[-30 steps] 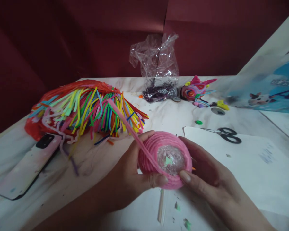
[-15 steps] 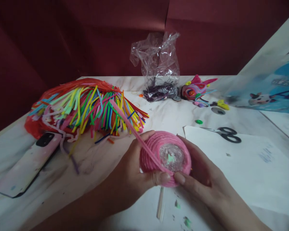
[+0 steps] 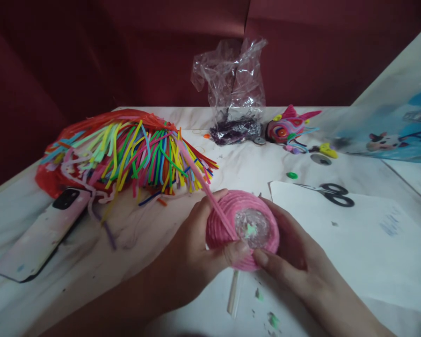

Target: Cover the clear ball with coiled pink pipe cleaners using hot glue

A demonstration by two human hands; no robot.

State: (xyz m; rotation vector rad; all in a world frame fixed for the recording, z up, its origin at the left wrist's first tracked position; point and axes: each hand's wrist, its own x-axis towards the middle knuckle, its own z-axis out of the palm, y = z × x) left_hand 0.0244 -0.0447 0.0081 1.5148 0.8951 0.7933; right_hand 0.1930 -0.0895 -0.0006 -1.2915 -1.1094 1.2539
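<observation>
Both hands hold a round ball wound with pink pipe cleaner (image 3: 219, 223), with a clear shiny patch (image 3: 252, 228) left bare in its middle. My left hand (image 3: 192, 255) cups the ball from the left, thumb pressed on its lower front, fingers curled behind. My right hand (image 3: 294, 260) grips it from the right, thumb tip touching the lower edge beside the left thumb. The loose pink pipe cleaner end (image 3: 196, 171) runs up and left from the ball. A white stick (image 3: 233, 292) pokes out below the ball.
A heap of coloured pipe cleaners (image 3: 126, 154) lies on a red bag at left, a phone (image 3: 42, 234) in front of it. A clear plastic bag (image 3: 231, 93), a pipe-cleaner figure (image 3: 287, 128), scissors (image 3: 333, 194) and white paper (image 3: 365, 243) lie behind and right.
The thumbs have slid closer together on the ball's lower front, and the ball has turned slightly, its clear patch looking smaller. The view has tilted a little.
</observation>
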